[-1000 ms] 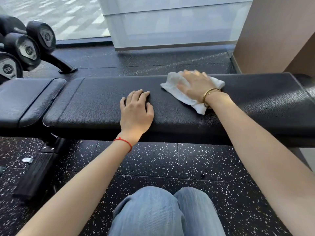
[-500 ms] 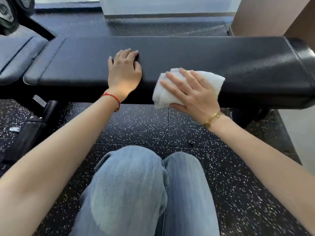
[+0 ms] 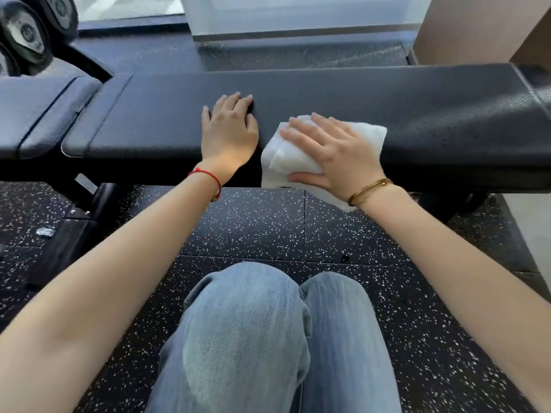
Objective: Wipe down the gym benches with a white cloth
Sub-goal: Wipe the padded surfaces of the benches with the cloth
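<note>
White cloth (image 3: 301, 158) now draped over bench pad (image 3: 417, 114) near edge; my right hand (image 3: 334, 156) presses it flat-fingered, down from the top surface. Left hand (image 3: 228, 135) beside it, flat, bracing. I judge the top done, side next.

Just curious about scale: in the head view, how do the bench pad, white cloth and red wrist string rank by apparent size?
1. bench pad, largest by far.
2. white cloth, partly hidden under the right hand.
3. red wrist string, smallest.
</note>
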`<state>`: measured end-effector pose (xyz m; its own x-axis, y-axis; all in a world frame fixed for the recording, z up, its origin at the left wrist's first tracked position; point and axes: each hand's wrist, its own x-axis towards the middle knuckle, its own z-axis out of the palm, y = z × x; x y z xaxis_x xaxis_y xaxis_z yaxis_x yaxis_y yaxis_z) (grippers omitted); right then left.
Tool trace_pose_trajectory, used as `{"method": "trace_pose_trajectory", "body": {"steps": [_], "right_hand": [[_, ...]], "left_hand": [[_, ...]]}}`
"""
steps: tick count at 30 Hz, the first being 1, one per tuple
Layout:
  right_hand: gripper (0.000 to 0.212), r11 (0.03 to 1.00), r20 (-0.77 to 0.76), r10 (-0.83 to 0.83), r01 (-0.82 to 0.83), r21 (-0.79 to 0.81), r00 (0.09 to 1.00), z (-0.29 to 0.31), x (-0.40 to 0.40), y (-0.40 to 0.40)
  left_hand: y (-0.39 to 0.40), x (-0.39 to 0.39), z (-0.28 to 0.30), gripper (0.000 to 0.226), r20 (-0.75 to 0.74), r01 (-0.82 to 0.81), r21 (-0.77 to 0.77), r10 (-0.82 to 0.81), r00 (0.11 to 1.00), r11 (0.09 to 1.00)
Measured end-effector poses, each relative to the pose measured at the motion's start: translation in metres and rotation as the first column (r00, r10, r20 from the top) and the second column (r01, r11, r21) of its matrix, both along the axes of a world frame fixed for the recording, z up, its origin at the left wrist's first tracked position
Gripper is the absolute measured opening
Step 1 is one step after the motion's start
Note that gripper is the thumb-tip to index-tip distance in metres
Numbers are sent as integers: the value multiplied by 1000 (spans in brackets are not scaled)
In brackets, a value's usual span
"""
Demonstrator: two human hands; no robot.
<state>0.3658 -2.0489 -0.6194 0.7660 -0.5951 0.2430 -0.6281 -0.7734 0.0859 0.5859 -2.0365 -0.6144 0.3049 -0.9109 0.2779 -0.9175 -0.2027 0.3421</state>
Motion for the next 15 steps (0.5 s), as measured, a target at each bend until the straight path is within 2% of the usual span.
{"method": "trace_pose_trajectory", "body": {"steps": [3,6,10,15], "right_hand": [[74,996,78,-83,79,51,993,1,-23,-1],[67,952,174,-275,242,188,946,8,-51,-15],[60,846,15,-417,383,370,909,26,-27,-73],[61,868,-59,-324,321,378,944,32,48,-98]], "left_hand": [[1,4,0,46,6,7,2,-7,1000,1000],[0,3,-1,46,14,10,-2,-10,1000,1000],[-1,-1,-4,46,16,-8,-9,8,1000,1000],[-1,-2,-3,45,25,-10,-31,10,1000,999]]}}
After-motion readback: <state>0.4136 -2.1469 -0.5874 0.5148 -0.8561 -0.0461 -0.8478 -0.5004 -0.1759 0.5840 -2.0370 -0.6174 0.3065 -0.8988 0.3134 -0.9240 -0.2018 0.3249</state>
